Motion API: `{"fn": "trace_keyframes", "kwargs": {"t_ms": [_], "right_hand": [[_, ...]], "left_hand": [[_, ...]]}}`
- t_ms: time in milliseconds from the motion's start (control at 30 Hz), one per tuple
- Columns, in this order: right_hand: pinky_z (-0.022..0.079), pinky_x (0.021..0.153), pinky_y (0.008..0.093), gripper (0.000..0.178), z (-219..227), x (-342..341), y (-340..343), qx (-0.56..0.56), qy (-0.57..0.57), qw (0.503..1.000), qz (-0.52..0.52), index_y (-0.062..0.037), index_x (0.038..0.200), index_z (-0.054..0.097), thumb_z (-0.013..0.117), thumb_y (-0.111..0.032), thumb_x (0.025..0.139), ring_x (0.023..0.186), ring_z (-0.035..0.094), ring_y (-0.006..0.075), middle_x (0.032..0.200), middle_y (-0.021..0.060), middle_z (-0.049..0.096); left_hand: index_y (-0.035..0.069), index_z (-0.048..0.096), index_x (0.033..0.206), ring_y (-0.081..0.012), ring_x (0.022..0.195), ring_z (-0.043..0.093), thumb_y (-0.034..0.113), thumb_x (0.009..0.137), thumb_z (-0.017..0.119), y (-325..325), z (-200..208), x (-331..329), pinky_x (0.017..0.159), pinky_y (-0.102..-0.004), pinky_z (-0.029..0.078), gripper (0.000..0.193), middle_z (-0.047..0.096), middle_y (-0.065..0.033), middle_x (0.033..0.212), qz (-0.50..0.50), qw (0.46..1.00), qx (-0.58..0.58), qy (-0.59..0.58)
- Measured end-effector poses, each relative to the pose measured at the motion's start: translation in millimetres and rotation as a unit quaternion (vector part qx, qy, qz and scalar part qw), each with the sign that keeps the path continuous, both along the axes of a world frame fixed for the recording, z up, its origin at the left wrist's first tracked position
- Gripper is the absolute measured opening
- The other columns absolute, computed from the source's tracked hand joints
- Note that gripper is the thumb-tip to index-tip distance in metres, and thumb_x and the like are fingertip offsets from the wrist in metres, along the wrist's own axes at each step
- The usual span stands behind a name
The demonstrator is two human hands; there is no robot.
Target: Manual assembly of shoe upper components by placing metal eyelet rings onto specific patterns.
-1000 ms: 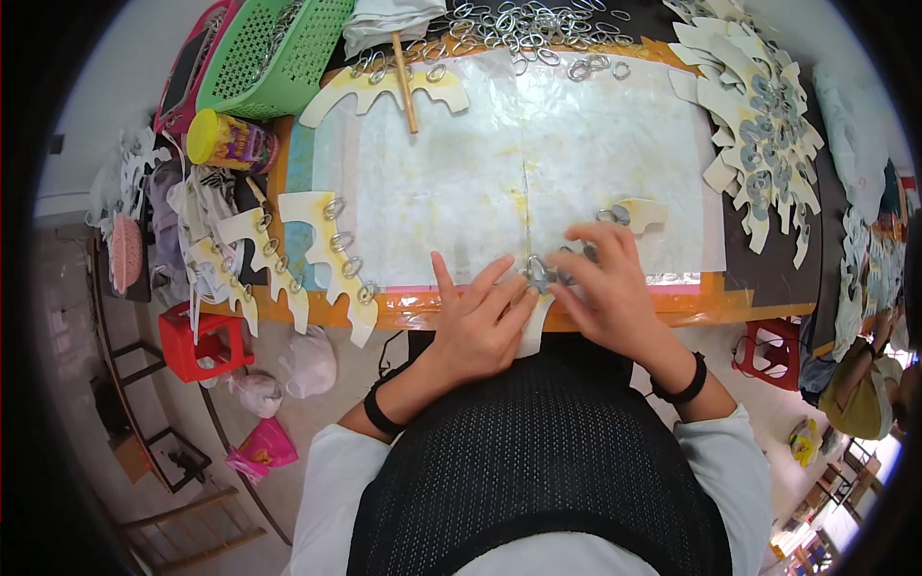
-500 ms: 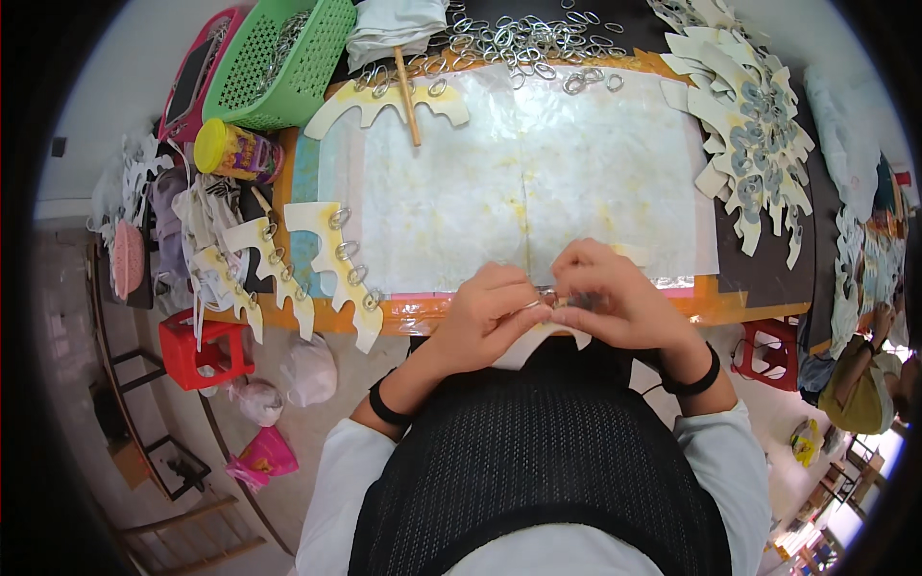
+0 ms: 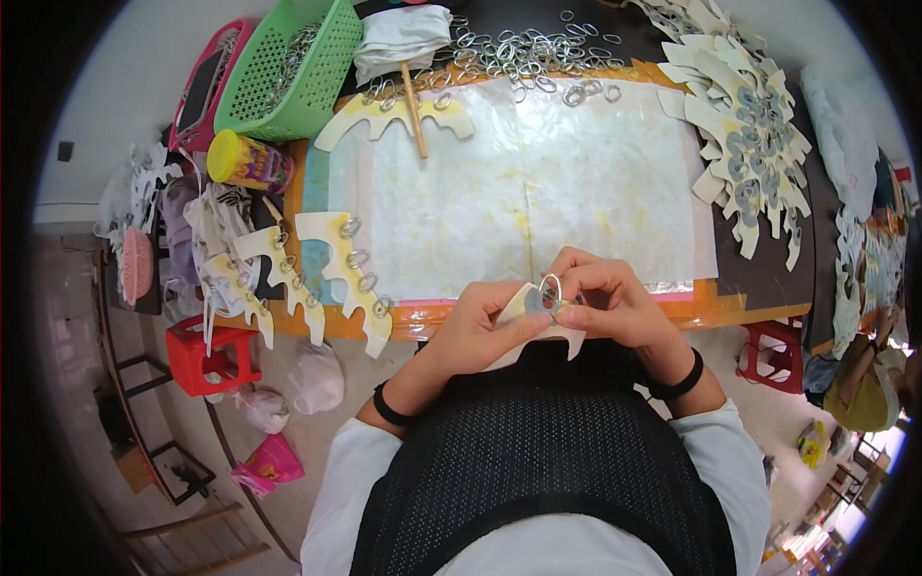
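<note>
Just above my lap, at the near table edge, both hands are closed round a cream scalloped piece point(image 3: 570, 339). My left hand point(image 3: 488, 324) pinches its left part, thumb on top. My right hand point(image 3: 613, 300) pinches the right side close to a silver oval metal ring point(image 3: 550, 278), which stands up between my thumbs. A grey patch shows beside the ring. My fingers hide how the ring is joined to the piece. To the left, a finished-looking scalloped piece with several rings point(image 3: 338, 257) lies on the table, with smaller ones beside it.
A white-covered work surface point(image 3: 451, 206) lies ahead. Loose metal rings point(image 3: 519, 50) are heaped at the back. A green basket point(image 3: 264, 94), a yellow-lidded jar point(image 3: 252, 161) and a wooden stick point(image 3: 415, 115) stand or lie left. Scalloped pieces point(image 3: 706, 110) pile up at right; red stools point(image 3: 206, 357) flank the table.
My hands have turned the scalloped piece so its grey patch and upright metal ring show; before, my fingers covered them. The view has shifted slightly.
</note>
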State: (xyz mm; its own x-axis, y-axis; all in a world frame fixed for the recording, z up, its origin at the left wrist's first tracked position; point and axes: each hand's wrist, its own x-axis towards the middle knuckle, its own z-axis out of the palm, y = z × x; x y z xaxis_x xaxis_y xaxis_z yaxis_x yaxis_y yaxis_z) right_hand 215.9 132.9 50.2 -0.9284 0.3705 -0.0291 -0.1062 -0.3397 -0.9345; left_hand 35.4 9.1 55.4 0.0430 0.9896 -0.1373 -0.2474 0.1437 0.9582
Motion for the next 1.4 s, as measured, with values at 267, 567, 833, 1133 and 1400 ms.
{"fn": "trace_keyframes", "kwargs": {"t_ms": [267, 567, 833, 1133, 1400], "right_hand": [[0.043, 0.08, 0.0275, 0.015, 10, -11, 5, 0.046, -0.005, 0.999, -0.018, -0.0001, 0.088, 0.067, 0.064, -0.015, 0.091, 0.085, 0.057, 0.0104, 0.089, 0.0046, 0.066], [0.045, 0.074, 0.0247, 0.016, 22, -13, -1, 0.053, -0.079, 0.993, -0.07, 0.0004, 0.085, 0.066, 0.066, -0.015, 0.091, 0.078, 0.057, 0.006, 0.08, 0.0021, 0.066], [0.045, 0.073, 0.0256, 0.012, 11, -5, 5, 0.107, -0.064, 0.992, -0.036, 0.0009, 0.084, 0.063, 0.071, -0.008, 0.084, 0.077, 0.055, 0.009, 0.082, 0.0028, 0.062], [0.044, 0.07, 0.027, 0.009, 22, -7, 3, 0.166, -0.058, 0.984, -0.036, 0.0024, 0.085, 0.064, 0.068, -0.006, 0.086, 0.076, 0.055, 0.0124, 0.082, 0.0056, 0.061], [0.043, 0.072, 0.0261, 0.009, 16, -6, 0, 0.098, -0.034, 0.994, -0.027, 0.0009, 0.086, 0.066, 0.07, -0.007, 0.086, 0.079, 0.055, 0.011, 0.084, 0.0044, 0.061]], "left_hand": [[-0.002, 0.064, 0.095, -0.0047, 0.074, 0.048, 0.013, 0.093, 0.063, 0, -6, -10, 0.064, -0.0228, 0.039, 0.015, 0.059, 0.001, 0.08, -0.052, 0.998, 0.038, -0.008], [-0.003, 0.067, 0.096, -0.0069, 0.079, 0.055, 0.01, 0.092, 0.065, -1, -10, -11, 0.07, -0.0239, 0.044, 0.014, 0.064, -0.003, 0.086, 0.018, 0.996, 0.068, -0.046], [-0.004, 0.066, 0.092, -0.008, 0.078, 0.056, 0.008, 0.092, 0.064, 1, -6, -10, 0.068, -0.0237, 0.044, 0.012, 0.064, -0.0046, 0.084, 0.072, 0.996, 0.041, 0.018], [-0.004, 0.067, 0.096, -0.0061, 0.075, 0.053, 0.011, 0.094, 0.061, 5, 0, -22, 0.064, -0.0224, 0.041, 0.016, 0.062, -0.0016, 0.082, 0.006, 0.991, 0.089, 0.097], [-0.004, 0.066, 0.098, -0.0045, 0.075, 0.05, 0.015, 0.096, 0.058, -2, -9, -9, 0.064, -0.022, 0.04, 0.02, 0.06, -0.0005, 0.082, 0.026, 0.998, 0.046, -0.031]]}}
